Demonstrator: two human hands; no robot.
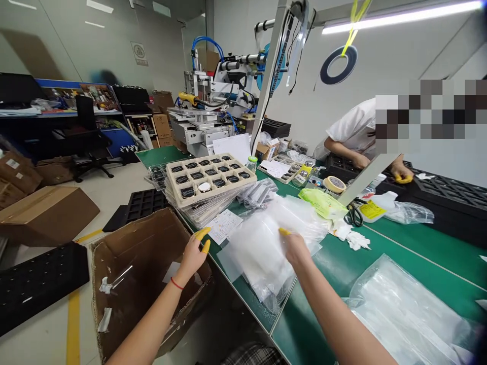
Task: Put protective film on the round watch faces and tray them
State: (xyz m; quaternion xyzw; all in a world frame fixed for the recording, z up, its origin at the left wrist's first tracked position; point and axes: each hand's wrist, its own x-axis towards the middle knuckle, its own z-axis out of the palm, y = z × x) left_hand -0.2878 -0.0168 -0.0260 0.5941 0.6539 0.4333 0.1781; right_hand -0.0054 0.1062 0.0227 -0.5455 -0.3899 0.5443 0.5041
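Observation:
My left hand (195, 252), with yellow finger covers, is over the near edge of the green table, beside a written paper sheet (225, 226). Its fingers are apart and nothing is in them. My right hand (292, 243) is at the right side of a pile of translucent white plastic bags (258, 243). One yellow-covered fingertip shows there; the other fingers are hidden, so its grip is unclear. Behind the left hand, a beige tray (175, 201) of round dark pieces, one of them white-faced, rests on a stack of similar trays.
An open cardboard box (131, 241) stands below the table edge at left. Scissors (354, 215), tape (335, 184), a green packet (322, 203) and a white bottle (380, 205) lie beyond the bags. More clear bags (407, 304) lie at right. A person (355, 126) works across the table.

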